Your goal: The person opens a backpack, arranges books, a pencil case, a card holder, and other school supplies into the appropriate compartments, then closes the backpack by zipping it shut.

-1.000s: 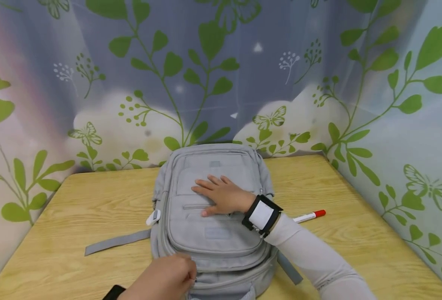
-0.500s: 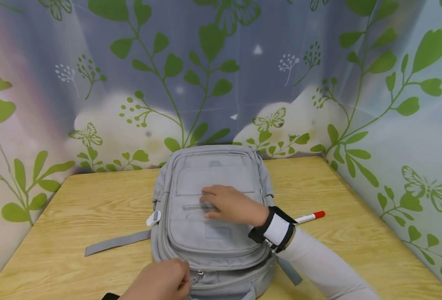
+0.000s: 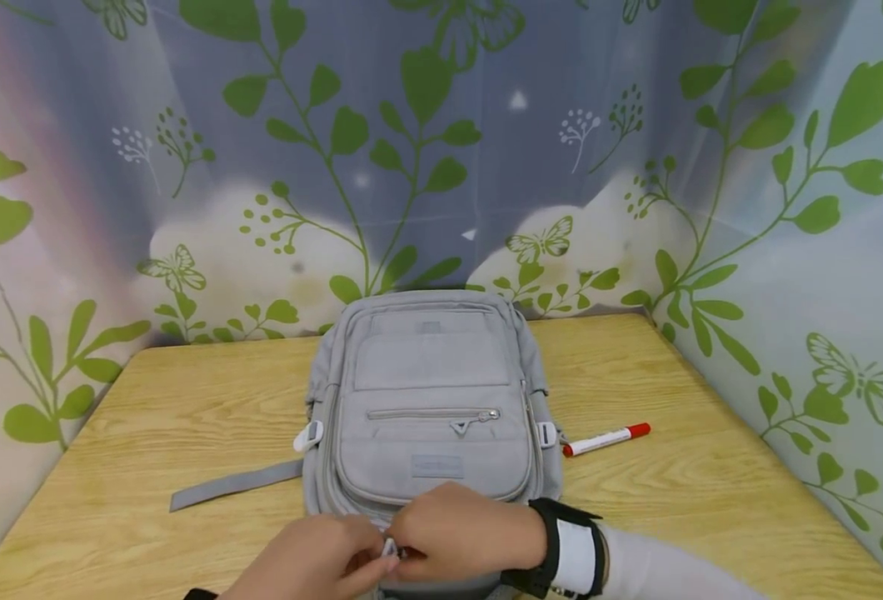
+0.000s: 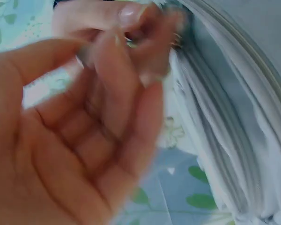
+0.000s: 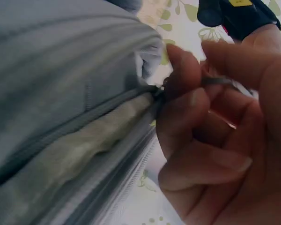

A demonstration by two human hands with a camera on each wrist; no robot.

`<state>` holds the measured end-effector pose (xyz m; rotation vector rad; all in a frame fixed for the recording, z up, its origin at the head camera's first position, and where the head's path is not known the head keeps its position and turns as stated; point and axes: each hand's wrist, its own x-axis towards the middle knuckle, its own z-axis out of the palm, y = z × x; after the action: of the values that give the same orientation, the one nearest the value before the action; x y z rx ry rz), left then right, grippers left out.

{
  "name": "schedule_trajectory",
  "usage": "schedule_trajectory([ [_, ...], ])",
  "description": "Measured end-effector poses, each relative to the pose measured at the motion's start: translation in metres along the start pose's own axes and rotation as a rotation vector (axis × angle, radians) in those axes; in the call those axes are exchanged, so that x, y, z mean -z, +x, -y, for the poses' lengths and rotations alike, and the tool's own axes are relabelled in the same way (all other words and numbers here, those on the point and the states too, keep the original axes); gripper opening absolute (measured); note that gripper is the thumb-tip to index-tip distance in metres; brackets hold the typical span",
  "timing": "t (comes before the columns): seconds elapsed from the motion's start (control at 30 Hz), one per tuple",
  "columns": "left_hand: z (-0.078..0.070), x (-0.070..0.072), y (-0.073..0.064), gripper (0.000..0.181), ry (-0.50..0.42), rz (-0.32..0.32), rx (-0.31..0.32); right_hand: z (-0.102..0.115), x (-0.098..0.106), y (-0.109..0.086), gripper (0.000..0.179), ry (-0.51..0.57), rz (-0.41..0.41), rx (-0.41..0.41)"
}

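Observation:
A grey backpack lies on its back on the table, front pocket upward. At its near end both hands meet over a zipper. My left hand pinches a small pale zipper pull between thumb and index finger. Right beside it, my right hand has its fingers curled at the same zipper, with the pull's grey strip running between them. The right wrist view shows the unzipped opening leading up to those fingertips. In the left wrist view, layered fabric edges stand next to the hands.
A white marker with red ends lies right of the backpack on the wood-grain table. A loose grey strap reaches out to the left. Leaf-patterned curtains close off the back and sides.
My right hand has lifted off the backpack's front and come down toward me to the zipper, joining the left hand. The left hand has stayed near the lower edge.

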<state>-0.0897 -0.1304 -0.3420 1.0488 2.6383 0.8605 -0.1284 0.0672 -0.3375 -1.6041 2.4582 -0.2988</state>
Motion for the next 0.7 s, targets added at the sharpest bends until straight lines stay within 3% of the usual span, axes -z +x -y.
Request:
schedule_trajectory([
  [0.1,0.013,0.000,0.001,0.009,0.131,-0.122,-0.248,-0.002,-0.001,-0.005,0.035,0.034,-0.031,-0.010],
  [0.17,0.024,-0.001,0.002,0.028,0.276,-0.216,-0.343,-0.003,0.001,-0.010,0.031,0.083,-0.024,-0.006],
  [0.23,0.036,-0.003,0.002,0.049,0.417,-0.256,-0.330,-0.005,0.003,-0.016,0.025,0.150,-0.003,-0.004],
  [0.33,0.047,-0.009,0.004,0.064,0.508,-0.188,-0.261,-0.005,0.005,-0.023,0.016,0.243,0.020,0.008],
  [0.4,0.051,-0.015,0.007,0.065,0.551,-0.163,-0.239,-0.006,0.004,-0.026,0.017,0.309,0.026,0.016],
  [0.53,0.051,-0.027,0.017,0.057,0.642,-0.215,-0.260,-0.009,0.003,-0.031,0.026,0.373,-0.009,0.023],
  [0.6,0.050,-0.030,0.019,0.052,0.656,-0.254,-0.266,-0.011,0.002,-0.037,0.028,0.400,-0.031,0.015],
  [0.7,0.049,-0.031,0.019,0.051,0.635,-0.262,-0.255,-0.016,0.002,-0.051,0.022,0.457,-0.045,-0.035],
])
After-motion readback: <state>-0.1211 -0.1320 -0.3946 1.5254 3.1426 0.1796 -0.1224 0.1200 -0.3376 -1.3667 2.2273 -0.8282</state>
